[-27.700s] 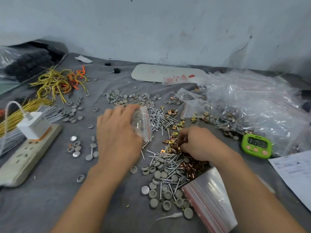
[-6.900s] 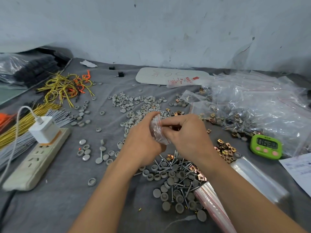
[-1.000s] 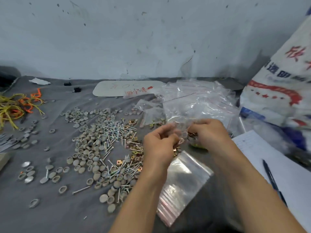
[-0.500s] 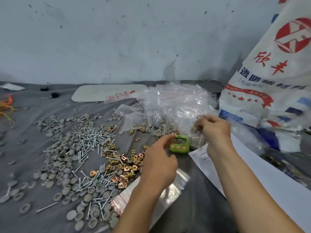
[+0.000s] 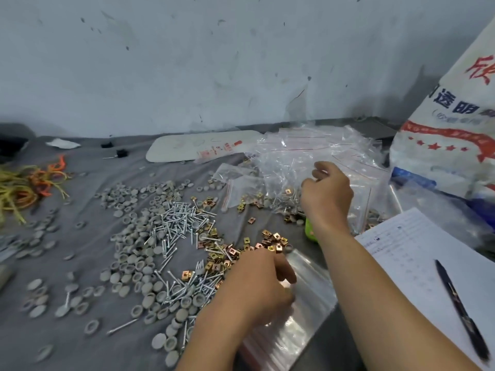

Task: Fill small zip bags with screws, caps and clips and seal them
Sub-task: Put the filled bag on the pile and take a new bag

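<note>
My left hand is down on a stack of empty zip bags at the near middle. Its fingers and thumb curl at the top bag and seem to pinch it, though the hand is blurred. My right hand hovers over the heap of filled zip bags at the back right. Its fingers are loosely curled and I see nothing in them. Silver screws, grey caps and copper clips lie loose on the grey cloth to the left of my hands.
A green timer is half hidden under my right wrist. A paper sheet with a pen lies at the right, and a printed sack stands behind it. Yellow and orange wires lie far left, with a white plate at the back.
My right hand carried the filled bag to the heap and no longer holds it. My left hand dropped back onto the stack of empty bags. The view swung slightly left.
</note>
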### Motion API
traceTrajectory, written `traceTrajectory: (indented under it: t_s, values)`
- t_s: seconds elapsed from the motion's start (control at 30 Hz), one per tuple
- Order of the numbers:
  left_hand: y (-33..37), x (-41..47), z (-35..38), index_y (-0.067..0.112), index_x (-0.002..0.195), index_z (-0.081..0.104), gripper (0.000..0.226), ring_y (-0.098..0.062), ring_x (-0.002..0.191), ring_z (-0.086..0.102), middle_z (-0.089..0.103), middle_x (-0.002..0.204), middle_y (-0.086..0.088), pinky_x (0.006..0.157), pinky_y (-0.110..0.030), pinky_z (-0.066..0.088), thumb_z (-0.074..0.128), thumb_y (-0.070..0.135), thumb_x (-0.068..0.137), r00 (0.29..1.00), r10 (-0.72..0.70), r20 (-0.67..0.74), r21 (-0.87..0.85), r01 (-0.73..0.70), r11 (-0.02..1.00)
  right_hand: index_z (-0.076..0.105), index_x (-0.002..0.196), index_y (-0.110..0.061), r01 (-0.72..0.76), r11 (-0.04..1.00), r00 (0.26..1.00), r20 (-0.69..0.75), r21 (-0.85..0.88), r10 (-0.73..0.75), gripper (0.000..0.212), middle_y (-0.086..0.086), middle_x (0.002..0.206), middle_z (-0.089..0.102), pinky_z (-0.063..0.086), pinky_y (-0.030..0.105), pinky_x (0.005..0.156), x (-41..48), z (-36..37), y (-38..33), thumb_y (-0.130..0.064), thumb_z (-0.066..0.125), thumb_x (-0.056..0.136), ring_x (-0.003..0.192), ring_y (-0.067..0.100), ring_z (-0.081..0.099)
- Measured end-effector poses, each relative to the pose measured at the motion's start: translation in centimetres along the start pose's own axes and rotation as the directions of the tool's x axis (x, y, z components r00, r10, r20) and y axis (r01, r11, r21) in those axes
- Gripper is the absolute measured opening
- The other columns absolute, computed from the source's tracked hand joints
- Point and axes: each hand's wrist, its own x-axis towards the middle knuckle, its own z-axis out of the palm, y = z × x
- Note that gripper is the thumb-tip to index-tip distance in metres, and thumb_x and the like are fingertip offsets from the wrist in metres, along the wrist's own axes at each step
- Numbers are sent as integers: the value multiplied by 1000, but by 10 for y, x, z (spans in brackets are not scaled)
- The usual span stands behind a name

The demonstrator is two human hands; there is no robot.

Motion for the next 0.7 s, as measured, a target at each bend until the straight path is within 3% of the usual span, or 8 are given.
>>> traceTrajectory:
  t_s: [0.1, 0.17, 0.23, 0.3, 0.4, 0.57, 0.7]
  values:
    - [4, -6, -2, 38, 115, 69, 56, -9, 88, 61, 57, 105, 16, 75, -23, 49, 91, 36, 63, 987, 29, 160, 150, -53, 987, 73, 117, -22, 106, 993, 977, 193, -59, -93, 38, -9, 101, 72, 46, 9, 77, -18, 9, -3, 3, 60, 91, 86, -4, 61]
    - [6, -9, -3, 44, 125, 60, 77, -16, 104, 58, 48, 122, 16, 87, -28, 51, 95, 38, 57, 971, 53, 234, 214, -104, 971, 75, 102, -27, 161, 978, 913, 396, -129, -98, 38, -12, 95, 71, 51, 12, 77, -28, 16, -3, 4, 59, 90, 83, -8, 60]
    - [6, -12, -1, 45, 134, 51, 93, -19, 116, 55, 42, 133, 13, 99, -33, 49, 98, 39, 54, 957, 75, 282, 286, -159, 945, 74, 90, -33, 227, 945, 812, 582, -236, -50, 42, -8, 102, 73, 55, 18, 77, -36, 20, 0, 5, 57, 89, 85, 0, 65]
    - [4, -13, 2, 42, 136, 49, 100, -19, 114, 54, 41, 133, 11, 99, -32, 49, 99, 38, 50, 959, 82, 271, 308, -167, 937, 78, 92, -30, 316, 887, 724, 690, -338, 6, 38, -4, 107, 76, 57, 24, 82, -41, 22, 5, 2, 58, 89, 93, 10, 70]
    - [0, -14, 5, 41, 127, 55, 87, -17, 106, 60, 50, 126, 11, 91, -29, 52, 98, 35, 52, 972, 62, 226, 229, -115, 967, 81, 91, -28, 367, 840, 684, 728, -400, 48, 31, -8, 93, 77, 55, 24, 77, -48, 23, 11, -4, 62, 89, 85, 11, 70]
    - [-6, -16, 6, 32, 113, 66, 49, -15, 89, 66, 69, 101, 8, 73, -26, 51, 84, 29, 68, 982, 99, 162, 140, -122, 983, 82, 88, -28, 346, 862, 702, 712, -372, 26, 29, -14, 82, 70, 42, 10, 58, -53, 13, 10, -5, 66, 90, 75, -1, 62]
    - [-15, -21, -1, 30, 120, 67, 65, -7, 90, 64, 68, 107, 15, 76, -21, 50, 91, 36, 59, 962, 127, 243, 169, -170, 971, 83, 87, -27, 358, 845, 694, 718, -397, 43, 36, -14, 80, 71, 43, 11, 64, -62, -2, 8, 0, 59, 85, 80, 4, 66]
